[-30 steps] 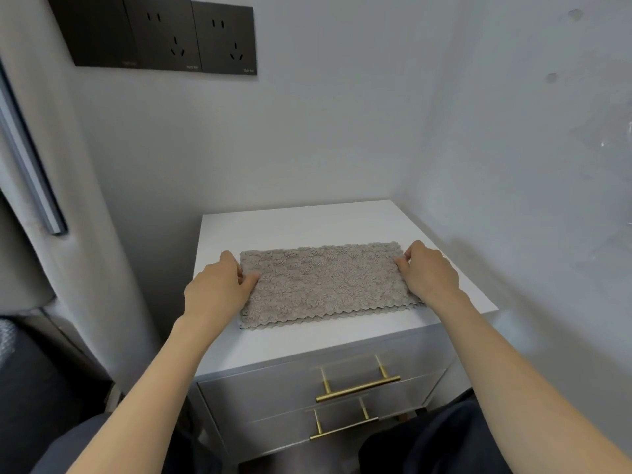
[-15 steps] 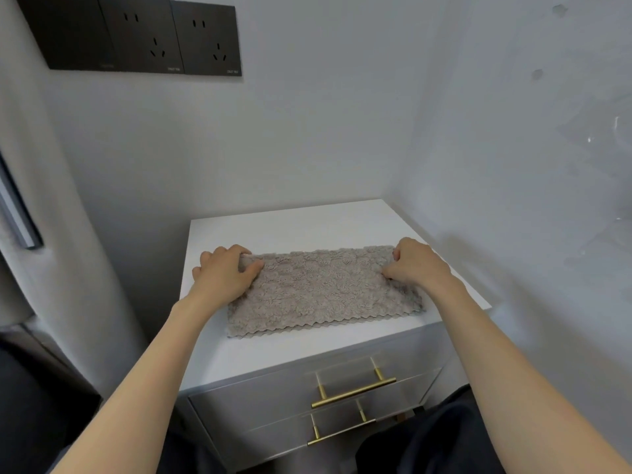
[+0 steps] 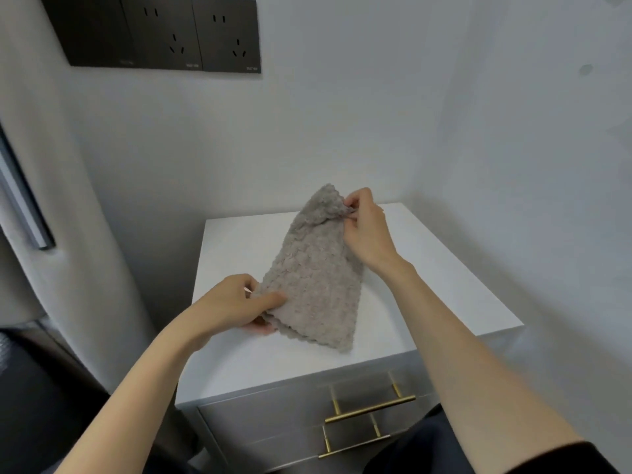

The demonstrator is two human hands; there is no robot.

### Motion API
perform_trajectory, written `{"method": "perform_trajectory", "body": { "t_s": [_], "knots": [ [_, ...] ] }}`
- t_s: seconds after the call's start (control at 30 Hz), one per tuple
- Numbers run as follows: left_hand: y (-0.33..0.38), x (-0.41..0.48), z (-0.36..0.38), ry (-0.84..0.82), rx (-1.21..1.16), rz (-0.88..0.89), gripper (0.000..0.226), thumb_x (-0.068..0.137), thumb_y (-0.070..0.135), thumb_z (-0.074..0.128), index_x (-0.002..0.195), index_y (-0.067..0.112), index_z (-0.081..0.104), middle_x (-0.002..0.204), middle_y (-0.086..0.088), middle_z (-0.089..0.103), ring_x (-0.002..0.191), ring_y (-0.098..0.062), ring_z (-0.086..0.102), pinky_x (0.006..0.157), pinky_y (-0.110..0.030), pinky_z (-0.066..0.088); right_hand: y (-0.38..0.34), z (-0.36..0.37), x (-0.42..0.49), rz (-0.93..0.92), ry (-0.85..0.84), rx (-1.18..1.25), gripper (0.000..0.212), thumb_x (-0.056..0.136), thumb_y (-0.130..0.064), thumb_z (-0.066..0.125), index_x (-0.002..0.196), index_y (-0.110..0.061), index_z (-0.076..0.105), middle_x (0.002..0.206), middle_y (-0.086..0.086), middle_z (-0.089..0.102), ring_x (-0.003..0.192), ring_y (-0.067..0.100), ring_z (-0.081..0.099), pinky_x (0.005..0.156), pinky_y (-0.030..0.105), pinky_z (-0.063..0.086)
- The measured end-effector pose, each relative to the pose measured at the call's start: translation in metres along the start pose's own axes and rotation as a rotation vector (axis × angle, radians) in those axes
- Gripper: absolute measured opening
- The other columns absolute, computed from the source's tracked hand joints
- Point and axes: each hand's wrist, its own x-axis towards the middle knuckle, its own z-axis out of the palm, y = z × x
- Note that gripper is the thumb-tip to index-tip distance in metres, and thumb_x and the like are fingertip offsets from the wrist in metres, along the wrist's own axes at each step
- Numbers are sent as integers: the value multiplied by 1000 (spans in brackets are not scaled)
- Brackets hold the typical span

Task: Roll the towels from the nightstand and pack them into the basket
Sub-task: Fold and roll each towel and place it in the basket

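A fluffy grey-beige towel (image 3: 314, 271) hangs lifted over the white nightstand (image 3: 441, 268), turned so it runs from near-left to far-right, its lower edge still touching the top. My left hand (image 3: 239, 306) pinches the near-left corner between thumb and fingers. My right hand (image 3: 364, 224) pinches the raised far end, held above the nightstand. No basket is in view.
The nightstand stands in a corner, with walls behind and to the right. It has two grey drawers with gold bar handles (image 3: 369, 408). Dark wall sockets (image 3: 160, 32) sit high on the back wall. A dark seat or bedding (image 3: 37, 388) lies at lower left.
The towel lay flat with both hands at its short ends. Now both hands have lifted it, the right end raised and swung toward the back, the left end drawn nearer.
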Motion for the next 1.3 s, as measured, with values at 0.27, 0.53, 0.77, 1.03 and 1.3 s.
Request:
{"method": "perform_trajectory", "body": {
  "t_s": [0.27, 0.53, 0.77, 1.03, 1.3],
  "knots": [
    [3, -6, 14, -208, -160, -93, 42, 88, 35, 64, 110, 1, 51, 88, -10, 75, 75, -27, 73, 68, -30, 60, -24, 35, 0, -55, -282, 143, 71, 85, 11, 39, 147, -22, 27, 155, -6, 23, 135, 0, 23, 108, 23, 29],
    [-8, -10, 11, 102, 388, 18, 49, 81, 61, 58, 67, 14, 60, 58, 4, 70, 44, -9, 61, 51, -19, 47, -20, 10, -23, -30, -395, -9, 36, 85, -4, 55, 110, -29, 63, 111, -23, 57, 95, -4, 56, 74, 10, 44],
    [-18, -18, 10, 340, 697, 476, 28, 80, 53, 63, 73, 30, 48, 80, 14, 52, 74, -6, 49, 60, -22, 36, -25, -23, -72, -74, -533, -79, 8, 76, -23, 76, 79, -27, 70, 85, -18, 67, 79, 2, 58, 69, 10, 44],
    [-23, -29, 12, 142, 825, 622, 36, 83, 48, 62, 118, 41, 56, 121, 24, 51, 113, 3, 46, 93, -20, 42, -17, -42, -100, -174, -620, -323, 22, 78, -31, 69, 100, -36, 66, 100, -21, 61, 95, -2, 53, 82, 19, 44],
    [-25, -32, 13, 194, 912, 625, 38, 86, 35, 55, 124, 39, 57, 127, 26, 54, 117, -1, 49, 97, -24, 42, -4, -39, -105, -323, -522, -523, 40, 84, -3, 51, 115, -26, 61, 116, -12, 59, 101, 9, 54, 76, 24, 41]
  ]
}}
